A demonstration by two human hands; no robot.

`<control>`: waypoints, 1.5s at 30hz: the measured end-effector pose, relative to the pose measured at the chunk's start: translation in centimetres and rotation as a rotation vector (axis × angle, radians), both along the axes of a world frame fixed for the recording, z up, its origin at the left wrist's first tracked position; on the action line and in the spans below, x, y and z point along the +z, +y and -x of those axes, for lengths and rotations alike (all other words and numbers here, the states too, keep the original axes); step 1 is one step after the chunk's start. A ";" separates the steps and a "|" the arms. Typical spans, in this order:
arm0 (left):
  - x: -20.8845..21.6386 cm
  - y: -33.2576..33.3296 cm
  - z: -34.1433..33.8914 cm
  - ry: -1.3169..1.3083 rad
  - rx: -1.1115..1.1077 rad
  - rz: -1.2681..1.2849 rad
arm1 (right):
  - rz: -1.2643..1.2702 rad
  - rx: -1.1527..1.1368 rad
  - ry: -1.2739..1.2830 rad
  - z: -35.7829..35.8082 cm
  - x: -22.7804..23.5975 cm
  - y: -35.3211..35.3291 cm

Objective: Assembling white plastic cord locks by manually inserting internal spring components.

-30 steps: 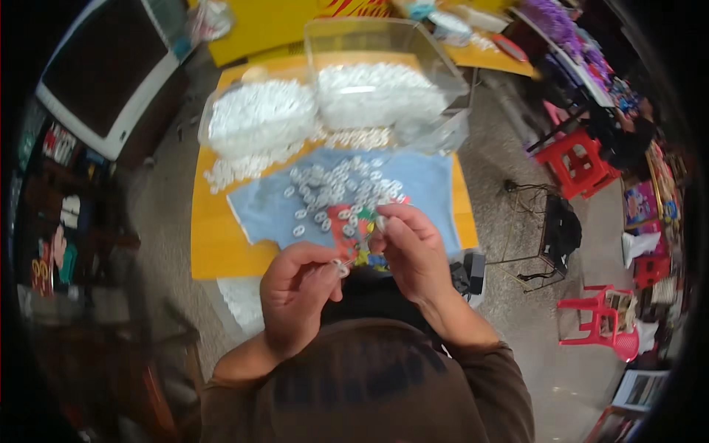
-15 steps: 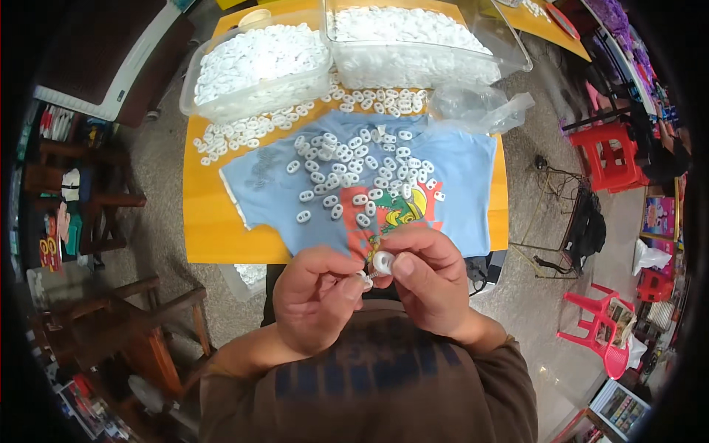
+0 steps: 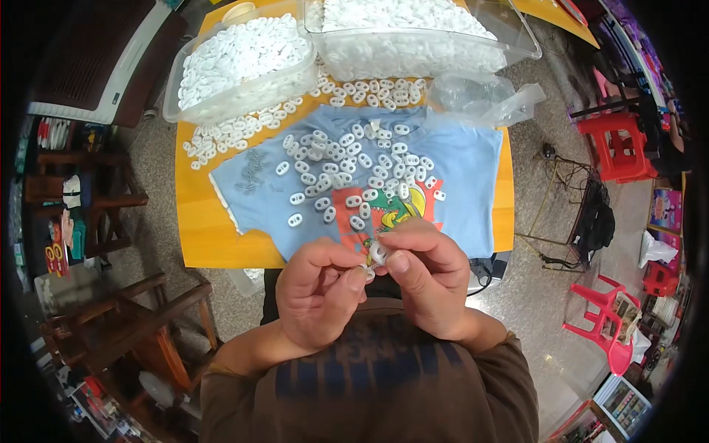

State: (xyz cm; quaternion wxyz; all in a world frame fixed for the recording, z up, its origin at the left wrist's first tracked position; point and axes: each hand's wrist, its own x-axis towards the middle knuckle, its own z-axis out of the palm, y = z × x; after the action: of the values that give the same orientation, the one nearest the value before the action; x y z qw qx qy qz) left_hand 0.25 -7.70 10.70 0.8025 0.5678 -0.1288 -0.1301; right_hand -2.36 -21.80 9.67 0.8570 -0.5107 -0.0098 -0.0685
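Observation:
Just past the table's front edge, my two hands are close together in front of my body. My right hand pinches a white two-hole cord lock between thumb and forefinger. A smaller white plastic piece sits in the pinch of my left hand, right beside the cord lock; fingers partly cover it, and whether the two parts touch I cannot tell. Beyond the hands, a light blue T-shirt with a colourful dinosaur print lies spread on the yellow table. Several white two-hole cord locks are scattered over it.
Two clear plastic tubs heaped with white pieces stand at the back. More cord locks lie loose before them. A crumpled clear plastic bag rests at back right. A wooden chair stands left, red plastic stools right.
The cord lock in my right hand has tilted and sits closer to my left fingers. A small coil spring seen between the hands before is no longer visible. The view has shifted slightly.

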 end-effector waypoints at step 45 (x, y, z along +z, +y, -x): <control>-0.7 1.0 0.3 0.173 -0.262 0.138 | 0.347 0.112 -0.338 0.2 -1.4 -0.9</control>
State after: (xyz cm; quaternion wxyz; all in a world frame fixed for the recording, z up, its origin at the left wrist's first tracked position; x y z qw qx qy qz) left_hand -0.09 -6.67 9.99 0.8239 0.4762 -0.1411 -0.2728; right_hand -2.54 -22.65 8.27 0.7450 -0.6303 -0.1928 -0.1026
